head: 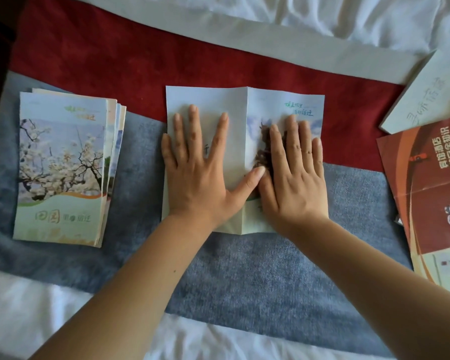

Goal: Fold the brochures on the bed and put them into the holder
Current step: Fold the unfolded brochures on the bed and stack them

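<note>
Item: pale printed paper brochure (208, 100), centre crease between left hand (195, 175) and right hand (294, 178). Both hands flat, fingers spread, pressing it, gripping nothing. Risk: soft blue towel (270, 268) beneath yields, so the crease may skew.

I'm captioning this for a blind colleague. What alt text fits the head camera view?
Two hands press flat on a pale brochure lying open on a bed: left hand on its left panel, right hand on its right. A stack of folded brochures lies to the left on a blue towel; a red-brown leaflet lies at the right edge.
</note>
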`<action>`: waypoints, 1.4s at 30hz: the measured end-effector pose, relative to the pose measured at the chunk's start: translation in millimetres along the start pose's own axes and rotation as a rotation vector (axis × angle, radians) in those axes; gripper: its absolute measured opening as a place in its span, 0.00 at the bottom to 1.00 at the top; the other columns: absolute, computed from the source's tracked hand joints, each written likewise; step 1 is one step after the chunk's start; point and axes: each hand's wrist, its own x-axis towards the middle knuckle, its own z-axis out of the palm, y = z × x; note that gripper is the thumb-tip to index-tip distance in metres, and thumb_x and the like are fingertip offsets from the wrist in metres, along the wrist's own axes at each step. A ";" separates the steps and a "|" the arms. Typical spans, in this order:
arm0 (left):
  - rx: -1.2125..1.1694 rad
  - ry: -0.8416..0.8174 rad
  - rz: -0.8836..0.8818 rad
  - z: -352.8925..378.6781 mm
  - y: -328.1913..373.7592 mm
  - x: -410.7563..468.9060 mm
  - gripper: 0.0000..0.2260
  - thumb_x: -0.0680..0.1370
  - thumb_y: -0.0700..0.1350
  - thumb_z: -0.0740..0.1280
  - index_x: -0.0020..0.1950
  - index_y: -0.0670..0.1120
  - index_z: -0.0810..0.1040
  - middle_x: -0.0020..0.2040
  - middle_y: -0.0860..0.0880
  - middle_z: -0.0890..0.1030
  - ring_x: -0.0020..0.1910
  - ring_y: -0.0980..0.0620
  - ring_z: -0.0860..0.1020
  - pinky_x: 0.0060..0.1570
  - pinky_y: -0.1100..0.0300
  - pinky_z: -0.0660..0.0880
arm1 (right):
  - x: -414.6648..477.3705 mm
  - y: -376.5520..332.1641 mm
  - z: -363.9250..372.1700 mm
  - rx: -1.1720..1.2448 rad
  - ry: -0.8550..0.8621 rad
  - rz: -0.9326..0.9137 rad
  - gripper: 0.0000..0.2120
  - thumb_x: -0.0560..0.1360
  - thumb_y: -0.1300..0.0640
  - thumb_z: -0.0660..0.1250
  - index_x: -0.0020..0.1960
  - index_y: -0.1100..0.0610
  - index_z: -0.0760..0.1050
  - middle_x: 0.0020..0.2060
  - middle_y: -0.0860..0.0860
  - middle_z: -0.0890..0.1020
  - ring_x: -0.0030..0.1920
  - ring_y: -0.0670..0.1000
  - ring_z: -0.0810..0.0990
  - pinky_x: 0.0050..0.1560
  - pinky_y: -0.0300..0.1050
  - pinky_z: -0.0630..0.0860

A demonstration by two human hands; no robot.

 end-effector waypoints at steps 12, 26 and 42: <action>-0.441 0.023 0.078 -39.0 9.8 1.7 0.30 0.78 0.53 0.61 0.79 0.44 0.67 0.75 0.42 0.70 0.75 0.44 0.67 0.73 0.41 0.65 | 14.4 -37.8 5.0 0.178 -0.004 -0.145 0.31 0.83 0.50 0.45 0.84 0.61 0.54 0.84 0.55 0.54 0.84 0.60 0.44 0.82 0.61 0.43; -0.509 0.105 -0.177 -101.4 -57.7 -15.9 0.29 0.82 0.38 0.61 0.83 0.45 0.60 0.74 0.45 0.74 0.70 0.51 0.72 0.64 0.72 0.62 | 30.1 -121.6 9.1 0.237 0.019 -0.194 0.29 0.86 0.46 0.44 0.84 0.57 0.49 0.84 0.52 0.52 0.84 0.58 0.46 0.81 0.68 0.45; -0.210 0.121 -0.271 -100.5 -166.1 -30.2 0.29 0.80 0.39 0.58 0.82 0.44 0.61 0.68 0.42 0.74 0.61 0.41 0.77 0.47 0.50 0.78 | 32.3 -223.8 52.1 0.035 -0.128 -0.322 0.31 0.84 0.46 0.47 0.84 0.57 0.53 0.84 0.53 0.51 0.84 0.59 0.46 0.82 0.58 0.43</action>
